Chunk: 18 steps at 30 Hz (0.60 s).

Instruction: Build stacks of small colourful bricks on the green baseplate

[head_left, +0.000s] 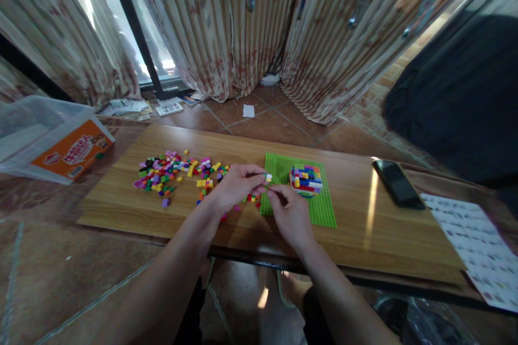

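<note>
My left hand is closed in a pinch on a tiny white brick at the left edge of the green baseplate. My right hand is curled just below it, fingertips meeting the left hand's; what it holds, if anything, is too small to name. A multicoloured stack of small bricks stands on the baseplate, just right of both hands. A spread of loose coloured bricks lies on the wooden board to the left.
A black phone lies on the board at the right, with a printed sheet beyond it. A clear plastic bin holding an orange box sits at the left. Curtains and a tiled floor lie behind.
</note>
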Each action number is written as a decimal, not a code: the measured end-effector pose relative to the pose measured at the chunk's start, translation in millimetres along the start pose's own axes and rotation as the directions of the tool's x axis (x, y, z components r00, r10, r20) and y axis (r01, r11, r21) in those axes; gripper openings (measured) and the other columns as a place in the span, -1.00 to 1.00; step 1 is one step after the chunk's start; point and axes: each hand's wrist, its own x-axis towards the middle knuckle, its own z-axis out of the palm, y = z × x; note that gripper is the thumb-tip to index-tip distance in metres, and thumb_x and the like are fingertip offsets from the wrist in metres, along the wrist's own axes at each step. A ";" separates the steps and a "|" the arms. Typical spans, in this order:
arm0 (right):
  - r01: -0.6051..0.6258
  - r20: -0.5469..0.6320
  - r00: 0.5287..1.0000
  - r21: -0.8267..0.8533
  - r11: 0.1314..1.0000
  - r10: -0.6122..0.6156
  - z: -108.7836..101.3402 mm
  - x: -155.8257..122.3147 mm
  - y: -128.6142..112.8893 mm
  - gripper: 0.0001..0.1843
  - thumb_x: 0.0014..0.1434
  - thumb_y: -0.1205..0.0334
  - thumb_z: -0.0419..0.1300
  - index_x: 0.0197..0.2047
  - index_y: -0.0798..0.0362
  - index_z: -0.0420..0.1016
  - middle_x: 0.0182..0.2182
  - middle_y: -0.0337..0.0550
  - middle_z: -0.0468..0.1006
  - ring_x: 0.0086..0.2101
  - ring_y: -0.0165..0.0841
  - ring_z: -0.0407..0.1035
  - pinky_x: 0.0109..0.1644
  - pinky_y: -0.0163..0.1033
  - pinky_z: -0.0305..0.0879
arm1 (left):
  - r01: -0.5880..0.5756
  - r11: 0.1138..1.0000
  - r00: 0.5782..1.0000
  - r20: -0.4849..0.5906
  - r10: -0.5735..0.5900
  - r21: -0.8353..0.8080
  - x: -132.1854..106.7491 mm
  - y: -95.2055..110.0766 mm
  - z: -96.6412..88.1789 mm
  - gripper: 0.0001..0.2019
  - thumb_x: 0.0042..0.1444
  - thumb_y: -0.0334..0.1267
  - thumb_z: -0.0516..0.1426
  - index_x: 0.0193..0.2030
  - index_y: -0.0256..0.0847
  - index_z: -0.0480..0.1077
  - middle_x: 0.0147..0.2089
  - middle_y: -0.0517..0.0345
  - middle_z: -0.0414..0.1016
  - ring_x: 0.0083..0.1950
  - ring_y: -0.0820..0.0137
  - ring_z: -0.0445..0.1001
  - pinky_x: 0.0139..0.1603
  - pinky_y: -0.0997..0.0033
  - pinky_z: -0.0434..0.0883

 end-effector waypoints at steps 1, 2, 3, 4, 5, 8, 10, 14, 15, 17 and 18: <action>-0.055 -0.037 0.998 0.097 0.994 0.059 -1.8 2.4 0.2 -0.78 0.21 0.14 0.12 -0.23 0.07 0.52 -0.34 -0.14 0.57 -0.35 -0.35 0.42 -0.23 -0.24 0.32 | -0.014 1.000 1.000 0.009 0.014 0.021 -0.3 -0.1 1.0 -0.89 0.01 -0.33 0.21 -0.32 -0.33 0.49 -0.49 0.20 0.49 -0.51 0.56 0.41 -0.41 0.56 0.36; -0.108 -0.055 0.991 0.198 0.974 0.121 -3.2 4.7 0.3 -0.74 0.19 0.08 0.13 -0.22 0.07 0.51 -0.35 -0.14 0.57 -0.38 -0.36 0.41 -0.27 -0.24 0.32 | -0.029 0.999 0.999 0.024 0.028 0.046 -0.7 -0.2 2.2 -0.89 0.01 -0.33 0.20 -0.33 -0.33 0.49 -0.51 0.20 0.48 -0.51 0.56 0.40 -0.42 0.56 0.35; -0.157 -0.052 0.982 0.293 0.943 0.179 -4.2 6.8 0.3 -0.71 0.17 0.03 0.15 -0.21 0.08 0.51 -0.37 -0.15 0.57 -0.41 -0.38 0.40 -0.31 -0.26 0.32 | -0.043 0.997 0.998 0.043 0.040 0.071 -1.2 -0.3 3.4 -0.89 0.00 -0.33 0.20 -0.34 -0.33 0.49 -0.52 0.21 0.47 -0.52 0.56 0.39 -0.44 0.57 0.33; -0.198 -0.035 0.973 0.373 0.907 0.226 -4.9 8.6 0.1 -0.68 0.13 0.00 0.18 -0.21 0.08 0.51 -0.39 -0.17 0.57 -0.44 -0.40 0.39 -0.35 -0.27 0.31 | -0.056 0.994 0.997 0.065 0.051 0.092 -1.6 -0.4 4.7 -0.89 0.00 -0.33 0.20 -0.35 -0.33 0.49 -0.52 0.22 0.46 -0.52 0.57 0.37 -0.45 0.57 0.32; -0.228 -0.015 0.966 0.433 0.872 0.259 -5.3 10.0 -0.1 -0.66 0.09 -0.02 0.21 -0.22 0.09 0.51 -0.41 -0.18 0.56 -0.46 -0.41 0.37 -0.38 -0.29 0.30 | -0.066 0.992 0.995 0.087 0.057 0.107 -1.9 -0.7 5.9 -0.89 -0.01 -0.32 0.19 -0.36 -0.34 0.48 -0.52 0.23 0.45 -0.53 0.57 0.36 -0.45 0.57 0.32; -0.244 -0.013 0.957 0.501 0.830 0.289 -5.5 11.3 -0.6 -0.68 -0.01 0.01 0.30 -0.31 0.10 0.54 -0.50 -0.23 0.53 -0.52 -0.45 0.31 -0.43 -0.31 0.26 | -0.093 0.985 0.989 0.129 0.074 0.144 -1.5 -3.4 8.7 -0.89 0.00 -0.31 0.18 -0.37 -0.33 0.45 -0.49 0.23 0.44 -0.51 0.57 0.36 -0.42 0.55 0.34; -0.223 -0.052 0.957 0.492 0.841 0.284 -5.1 10.4 -0.9 -0.71 -0.02 0.04 0.31 -0.35 0.11 0.54 -0.55 -0.25 0.50 -0.54 -0.47 0.28 -0.45 -0.32 0.24 | -0.144 0.970 0.983 0.137 0.119 0.195 -0.1 -7.2 10.8 -0.91 0.01 -0.33 0.16 -0.38 -0.32 0.44 -0.48 0.24 0.42 -0.49 0.56 0.35 -0.43 0.55 0.33; -0.186 -0.137 0.951 0.464 0.866 0.278 -3.4 7.8 -3.1 -0.75 0.00 0.06 0.29 -0.37 0.10 0.54 -0.55 -0.25 0.51 -0.55 -0.46 0.30 -0.44 -0.30 0.27 | -0.251 0.927 0.968 0.093 0.234 0.279 2.5 -15.6 19.8 -0.92 0.03 -0.38 0.11 -0.44 -0.29 0.40 -0.54 0.26 0.37 -0.52 0.55 0.30 -0.49 0.57 0.26; -0.179 -0.152 0.948 0.469 0.865 0.279 -3.1 7.4 -3.8 -0.75 0.01 0.06 0.29 -0.38 0.10 0.53 -0.54 -0.24 0.52 -0.54 -0.45 0.32 -0.43 -0.29 0.29 | -0.256 0.928 0.967 0.072 0.245 0.270 2.6 -16.6 22.7 -0.91 0.03 -0.39 0.10 -0.45 -0.28 0.39 -0.55 0.26 0.36 -0.52 0.55 0.30 -0.49 0.58 0.25; -0.172 -0.170 0.942 0.494 0.852 0.289 -3.2 7.3 -4.7 -0.76 0.01 0.06 0.28 -0.39 0.09 0.52 -0.52 -0.23 0.53 -0.53 -0.44 0.35 -0.41 -0.28 0.32 | -0.240 0.949 0.971 0.029 0.239 0.203 2.4 -16.4 27.0 -0.91 0.03 -0.40 0.10 -0.46 -0.28 0.37 -0.56 0.26 0.36 -0.53 0.55 0.32 -0.49 0.58 0.27; -0.174 -0.174 0.938 0.512 0.841 0.300 -3.6 7.4 -4.5 -0.76 0.01 0.06 0.28 -0.39 0.09 0.52 -0.52 -0.23 0.53 -0.52 -0.43 0.36 -0.41 -0.28 0.33 | -0.223 0.963 0.974 0.006 0.224 0.150 2.1 -15.1 27.8 -0.93 0.03 -0.41 0.10 -0.45 -0.28 0.37 -0.56 0.27 0.37 -0.53 0.55 0.33 -0.48 0.57 0.29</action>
